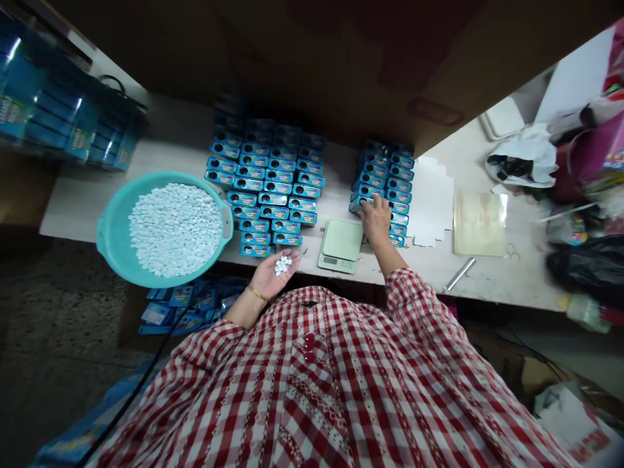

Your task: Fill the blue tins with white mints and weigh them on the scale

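Note:
My left hand (273,272) is turned palm up and cupped, holding a small heap of white pellets (283,265) near the table's front edge. A turquoise plastic basin (108,244) full of similar white pellets (175,227) stands to its left. My right hand (376,221) reaches over the right-hand group of small blue boxes (400,185), palm down with fingers bent. Its fingertips are at a front box in the left column; whatever they pinch is too small to make out. Between my hands lies a pale green digital scale (342,240) with a bare pan.
A larger group of blue boxes (266,185) stands in rows beside the basin. White card sheets (431,201), a clear plastic sheet (480,223) and a metal tube (459,274) lie to the right. A big cardboard panel (316,65) rises behind. Blue packets (180,302) sit below the table.

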{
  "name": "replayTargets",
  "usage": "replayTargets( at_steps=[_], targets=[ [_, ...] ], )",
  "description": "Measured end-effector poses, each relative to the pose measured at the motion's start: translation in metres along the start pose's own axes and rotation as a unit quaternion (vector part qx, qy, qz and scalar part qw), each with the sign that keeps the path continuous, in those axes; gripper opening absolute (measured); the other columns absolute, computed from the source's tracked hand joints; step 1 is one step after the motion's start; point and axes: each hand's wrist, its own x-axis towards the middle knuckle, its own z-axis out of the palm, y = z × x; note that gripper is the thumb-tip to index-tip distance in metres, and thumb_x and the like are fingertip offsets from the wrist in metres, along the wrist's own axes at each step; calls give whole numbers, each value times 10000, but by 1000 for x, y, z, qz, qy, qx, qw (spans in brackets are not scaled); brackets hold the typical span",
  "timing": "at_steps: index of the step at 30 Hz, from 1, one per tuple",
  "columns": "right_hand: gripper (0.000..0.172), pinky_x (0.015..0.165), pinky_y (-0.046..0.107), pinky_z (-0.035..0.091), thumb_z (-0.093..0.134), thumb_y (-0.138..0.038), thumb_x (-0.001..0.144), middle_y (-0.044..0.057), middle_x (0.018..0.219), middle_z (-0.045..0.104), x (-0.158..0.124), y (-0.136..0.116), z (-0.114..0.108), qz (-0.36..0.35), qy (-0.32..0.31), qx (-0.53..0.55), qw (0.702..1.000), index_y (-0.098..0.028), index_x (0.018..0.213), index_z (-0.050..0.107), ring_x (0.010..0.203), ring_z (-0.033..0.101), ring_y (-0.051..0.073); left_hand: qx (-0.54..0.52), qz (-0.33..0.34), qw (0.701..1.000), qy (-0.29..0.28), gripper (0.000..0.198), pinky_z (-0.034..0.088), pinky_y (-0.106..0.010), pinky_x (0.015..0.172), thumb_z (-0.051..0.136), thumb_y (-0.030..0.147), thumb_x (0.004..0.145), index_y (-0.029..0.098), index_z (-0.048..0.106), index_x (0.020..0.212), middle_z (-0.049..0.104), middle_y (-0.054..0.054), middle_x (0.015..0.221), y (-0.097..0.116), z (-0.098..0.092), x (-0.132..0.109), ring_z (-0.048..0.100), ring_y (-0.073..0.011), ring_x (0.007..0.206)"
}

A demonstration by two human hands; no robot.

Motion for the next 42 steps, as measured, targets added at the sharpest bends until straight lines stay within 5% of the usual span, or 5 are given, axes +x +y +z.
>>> replayTargets(
  at_steps=[7,16,25,34,42],
  targets=[
    [268,882,406,294,400,-217,913,106,1239,534,-10,7,-18,-116,-12,-61,991,-196,970,661,1064,405,262,20,-15,999,-49,301,554,-288,749,402,194,907,99,653,771,718,-122,824,-10,16,1,690,-177,805],
    [244,851,383,335,428,-152,900,125,1143,576,-76,-55,-40,-199,-76,-12,977,-165,981,658,977,446,241,42,-39,995,-82,260,517,-319,858,414,137,872,75,649,964,712,-138,942,-21,24,13,671,-199,934],
    [288,842,374,456,422,-126,900,156,1106,565,-124,-140,-44,-294,-202,174,918,-99,1168,525,996,495,231,16,-53,998,-25,299,536,-305,825,368,126,885,105,632,1022,703,-73,768,-30,-4,4,682,-160,783],
    [216,702,303,501,451,-45,868,122,1042,548,-125,-148,-41,-324,-232,154,904,-99,1069,510,970,535,220,32,-61,998,1,266,541,-354,830,377,140,876,114,628,792,671,-83,707,-30,-24,0,674,-195,838],
    [177,760,297,474,442,-124,898,95,1002,585,-122,-133,-34,-273,-194,223,916,-148,1050,530,939,543,187,42,-61,997,-17,275,531,-334,851,372,115,875,95,646,866,688,-82,726,-32,-7,3,675,-173,782]
  ],
)
